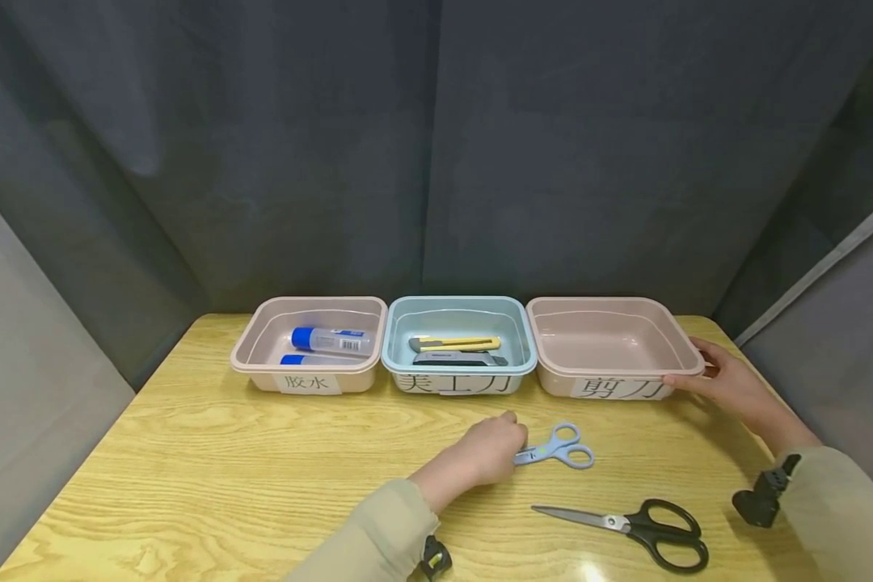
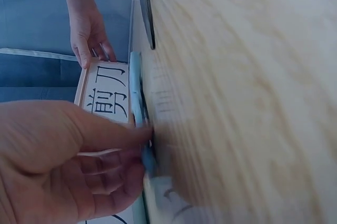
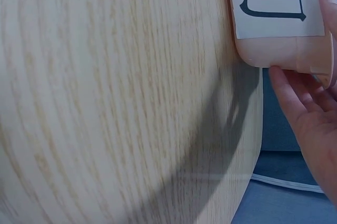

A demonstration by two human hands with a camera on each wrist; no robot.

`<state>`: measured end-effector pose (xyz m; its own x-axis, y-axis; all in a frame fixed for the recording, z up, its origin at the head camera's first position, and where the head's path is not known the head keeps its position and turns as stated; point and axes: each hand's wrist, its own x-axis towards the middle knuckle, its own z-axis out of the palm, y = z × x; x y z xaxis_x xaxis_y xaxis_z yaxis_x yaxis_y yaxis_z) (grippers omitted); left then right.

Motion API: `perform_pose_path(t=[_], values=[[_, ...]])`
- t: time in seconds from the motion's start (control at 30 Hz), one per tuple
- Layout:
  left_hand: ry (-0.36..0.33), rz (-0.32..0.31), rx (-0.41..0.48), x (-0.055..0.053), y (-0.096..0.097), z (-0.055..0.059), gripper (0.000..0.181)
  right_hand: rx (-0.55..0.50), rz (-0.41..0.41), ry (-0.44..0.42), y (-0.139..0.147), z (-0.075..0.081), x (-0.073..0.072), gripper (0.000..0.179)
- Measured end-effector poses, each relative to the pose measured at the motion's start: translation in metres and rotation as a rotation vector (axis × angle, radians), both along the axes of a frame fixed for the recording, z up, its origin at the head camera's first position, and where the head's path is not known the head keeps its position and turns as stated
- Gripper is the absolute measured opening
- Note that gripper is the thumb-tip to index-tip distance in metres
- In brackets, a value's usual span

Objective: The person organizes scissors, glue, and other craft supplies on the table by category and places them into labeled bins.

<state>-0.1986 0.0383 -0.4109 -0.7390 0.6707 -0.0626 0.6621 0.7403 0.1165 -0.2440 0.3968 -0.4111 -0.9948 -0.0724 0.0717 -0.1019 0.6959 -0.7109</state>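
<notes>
My left hand (image 1: 491, 449) pinches the blade end of light blue scissors (image 1: 563, 446), whose handle loops point right, low over the table. In the left wrist view, thumb and fingers close on the scissors (image 2: 138, 95), seen edge-on. With the thumb at its front and the fingers around its right side, my right hand (image 1: 731, 384) grips the right corner of a pink bin (image 1: 604, 335) labelled 剪刀. That bin's inside shows nothing lying in it. Black-handled scissors (image 1: 655, 525) lie on the table between the two forearms, blades toward the left.
A light blue bin (image 1: 458, 303) in the middle holds a yellow utility knife (image 1: 458, 343) and a grey one (image 1: 458, 358). The left pink bin (image 1: 262, 343) holds two blue-capped glue bottles (image 1: 335, 339). Dark curtains (image 1: 422, 145) hang behind the wooden table (image 1: 211, 477).
</notes>
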Motion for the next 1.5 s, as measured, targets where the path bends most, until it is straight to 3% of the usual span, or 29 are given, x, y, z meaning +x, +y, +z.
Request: perform_pose_path(t=[0.1,0.27,0.53,0.73,0.97,1.03,1.27,1.5], values=[[0.003,0.002,-0.021,0.002,0.002,0.002,0.017,0.008,-0.030,0.001,-0.001,0.000,0.000,0.082],[0.024,0.010,-0.051,0.002,0.003,0.003,0.018,0.013,-0.010,0.009,0.003,-0.001,-0.001,0.083],[0.067,-0.027,-0.059,-0.001,0.002,-0.001,0.017,0.032,-0.048,0.001,0.016,-0.015,-0.010,0.089],[0.056,-0.042,-0.020,-0.001,0.002,-0.002,0.017,0.007,-0.007,0.001,0.007,-0.001,0.001,0.082],[0.067,-0.073,0.061,-0.006,0.002,-0.002,0.019,-0.009,-0.041,0.043,0.041,-0.050,-0.029,0.085],[0.064,-0.087,0.077,-0.008,0.003,-0.001,0.017,-0.012,-0.045,0.028,0.039,-0.047,-0.027,0.087],[0.045,-0.124,0.110,-0.016,0.007,0.011,0.020,-0.047,-0.010,0.016,0.008,-0.009,-0.004,0.082],[0.084,-0.175,0.161,-0.023,0.017,0.034,0.023,-0.074,0.018,0.051,0.002,-0.005,0.000,0.077]])
